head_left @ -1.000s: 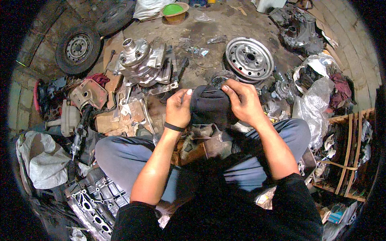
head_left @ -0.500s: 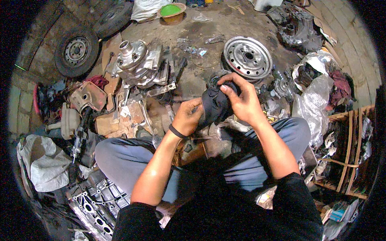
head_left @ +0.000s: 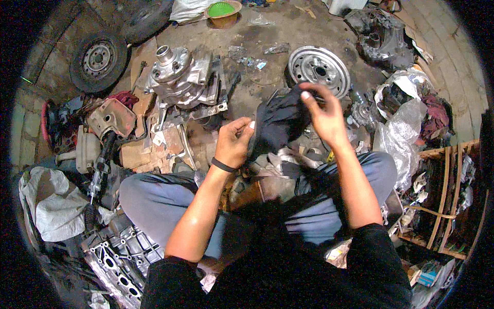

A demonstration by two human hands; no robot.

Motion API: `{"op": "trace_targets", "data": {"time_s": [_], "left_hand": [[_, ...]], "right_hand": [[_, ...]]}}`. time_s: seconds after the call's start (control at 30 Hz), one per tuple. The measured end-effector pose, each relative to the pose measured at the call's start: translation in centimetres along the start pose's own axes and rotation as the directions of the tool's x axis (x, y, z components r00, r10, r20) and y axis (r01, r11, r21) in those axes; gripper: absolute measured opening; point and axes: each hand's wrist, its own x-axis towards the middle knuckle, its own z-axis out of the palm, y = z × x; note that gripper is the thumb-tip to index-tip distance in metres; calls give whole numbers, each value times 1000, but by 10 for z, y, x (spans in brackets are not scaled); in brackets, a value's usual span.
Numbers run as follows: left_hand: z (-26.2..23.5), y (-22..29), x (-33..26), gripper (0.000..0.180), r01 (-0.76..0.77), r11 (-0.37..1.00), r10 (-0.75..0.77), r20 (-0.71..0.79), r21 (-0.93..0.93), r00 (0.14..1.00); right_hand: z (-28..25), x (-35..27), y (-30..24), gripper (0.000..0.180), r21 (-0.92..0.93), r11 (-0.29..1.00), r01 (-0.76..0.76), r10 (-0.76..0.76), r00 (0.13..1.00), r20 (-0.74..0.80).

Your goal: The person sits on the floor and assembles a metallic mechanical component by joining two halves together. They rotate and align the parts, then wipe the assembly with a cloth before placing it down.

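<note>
A black cloth (head_left: 280,121) is stretched between my two hands above the floor, in front of my crossed legs. My left hand (head_left: 234,143), with a dark band at its wrist, pinches the cloth's left edge between thumb and fingers. At the upper right, my right hand (head_left: 327,116) grips the other side by thumb and forefinger. Whether anything lies inside the folds I cannot tell. Just beyond the right hand is a silver wheel rim (head_left: 320,71). Rags and a brownish box-like piece (head_left: 275,188) lie below the cloth, between my knees.
A large metal gearbox housing (head_left: 180,77) stands ahead to the left, with a tyre (head_left: 99,62) behind it. An engine cylinder head (head_left: 121,265) lies by my left knee. Clear plastic sheeting (head_left: 401,136) and a wooden crate (head_left: 443,195) are on my right.
The bunched cloth has been spread wider. My right hand has moved right with its edge, and my left hand has shifted slightly left.
</note>
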Motion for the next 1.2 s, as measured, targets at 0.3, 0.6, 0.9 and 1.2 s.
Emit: {"op": "trace_targets", "data": {"time_s": [0.3, 0.6, 0.9, 1.2], "left_hand": [[2, 15, -8, 24, 103, 991, -115, 155, 85, 981], [7, 10, -7, 24, 17, 999, -23, 176, 31, 984], [-6, -7, -7, 22, 54, 998, -54, 13, 27, 998], [-6, 0, -3, 36, 253, 498, -292, 114, -829, 950]], "right_hand": [[29, -20, -20, 27, 53, 998, -41, 28, 974, 223], [22, -15, -16, 19, 74, 994, -82, 83, 997, -8], [-37, 19, 17, 31, -387, 921, 31, -260, 790, -555], [-1, -15, -24, 32, 433, 687, -583, 369, 794, 483]]}}
